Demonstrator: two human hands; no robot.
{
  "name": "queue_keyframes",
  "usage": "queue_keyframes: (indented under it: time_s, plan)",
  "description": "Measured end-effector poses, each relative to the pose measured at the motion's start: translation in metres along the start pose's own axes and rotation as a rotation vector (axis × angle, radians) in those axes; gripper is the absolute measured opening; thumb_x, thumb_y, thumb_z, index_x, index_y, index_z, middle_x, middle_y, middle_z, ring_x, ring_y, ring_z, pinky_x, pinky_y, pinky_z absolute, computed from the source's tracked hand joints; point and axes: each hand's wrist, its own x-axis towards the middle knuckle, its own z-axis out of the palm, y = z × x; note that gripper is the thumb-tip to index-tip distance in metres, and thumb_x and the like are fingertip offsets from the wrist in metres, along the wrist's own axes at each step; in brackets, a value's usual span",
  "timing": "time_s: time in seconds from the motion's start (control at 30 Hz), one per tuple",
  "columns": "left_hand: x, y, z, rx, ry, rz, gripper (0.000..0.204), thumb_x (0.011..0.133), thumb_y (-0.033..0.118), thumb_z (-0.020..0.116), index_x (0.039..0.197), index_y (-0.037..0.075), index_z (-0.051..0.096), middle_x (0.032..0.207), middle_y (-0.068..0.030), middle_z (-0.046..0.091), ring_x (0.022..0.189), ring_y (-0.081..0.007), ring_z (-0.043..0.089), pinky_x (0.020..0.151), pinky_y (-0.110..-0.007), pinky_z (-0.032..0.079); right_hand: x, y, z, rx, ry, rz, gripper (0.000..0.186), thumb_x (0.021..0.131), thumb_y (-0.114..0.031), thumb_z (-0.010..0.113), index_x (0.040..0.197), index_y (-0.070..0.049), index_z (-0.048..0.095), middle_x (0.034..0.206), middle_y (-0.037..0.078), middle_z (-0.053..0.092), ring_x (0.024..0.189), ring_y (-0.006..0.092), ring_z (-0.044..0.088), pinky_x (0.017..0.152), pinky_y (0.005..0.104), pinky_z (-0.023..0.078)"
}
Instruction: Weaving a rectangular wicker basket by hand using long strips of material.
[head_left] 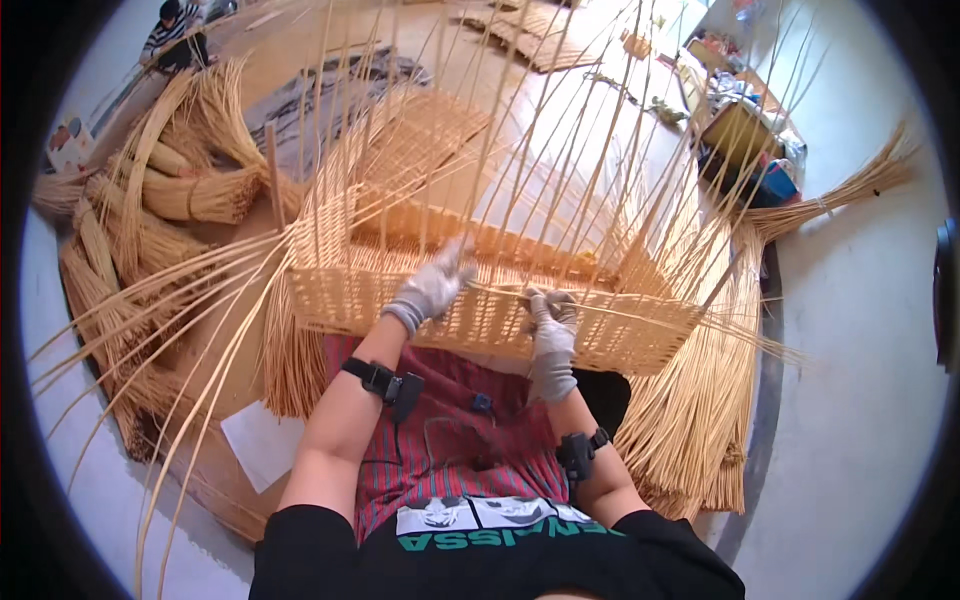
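While the half-woven wicker basket (480, 320) is propped against the lap, near wall toward the body, a lot of loose material is left free to misbehave. It sits on a wooden board (215, 385) on the floor, and its tall upright stakes (560, 150) are fanned up and outward, unbound at the tops as far as can be seen. If the near wall gets pushed too hard, those stakes could probably be splayed further or kinked at the rim, and the shape would be thrown off.

Bundles of cut willow rods (700, 420) are stacked at the right edge of the board, more sheaves (150, 200) are heaped by its far-left corner, and a sweep of long loose rods (150, 330) is trailing off the basket's left corner. Those trailing ends could easily be snagged by an elbow, which would drag the weave loose.

A single thin weaver rod (640, 312) is being run along the top of the near wall. The left hand (432, 288), gloved, is curled around stakes at the rim, fingers closed on them. The right hand (552, 318), also gloved, is closed on the weaver just beside the rim. If that rod is bent too sharply between stakes it could be cracked, judging by how dry it looks; if the grip slips, it could be whipped back. Another person (175, 40) is seated well apart, beyond the far-left corner.
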Motion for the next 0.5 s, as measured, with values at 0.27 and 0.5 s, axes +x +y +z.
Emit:
queue_keyframes:
  time_s: [0.27,0.5]
  plan:
    - [0.003,0.002,0.021,0.162,-0.310,-0.765,0.039,0.099,0.040,0.061,0.118,0.007,0.065,0.105,-0.0173,0.072,0.098,-0.0295,0.068,0.092,-0.039,0.051,0.042,-0.095,0.125,-1.192,-0.457,-0.749,0.074,0.096,0.005,0.051,0.159,-0.026,0.026,0.133,0.013,0.062,0.116,0.0253,0.065,0.094,0.0358,0.056]
    - [0.013,0.051,0.000,-0.017,-0.317,-0.840,0.028,0.095,0.026,0.071,0.114,0.007,0.063,0.089,-0.0099,0.068,0.079,-0.0176,0.064,0.072,-0.035,0.053,0.023,-0.038,-0.047,0.015,-0.298,-0.159,0.020,0.108,-0.012,0.044,0.127,-0.016,0.049,0.095,0.008,0.072,0.078,0.0143,0.067,0.070,0.0317,0.060]
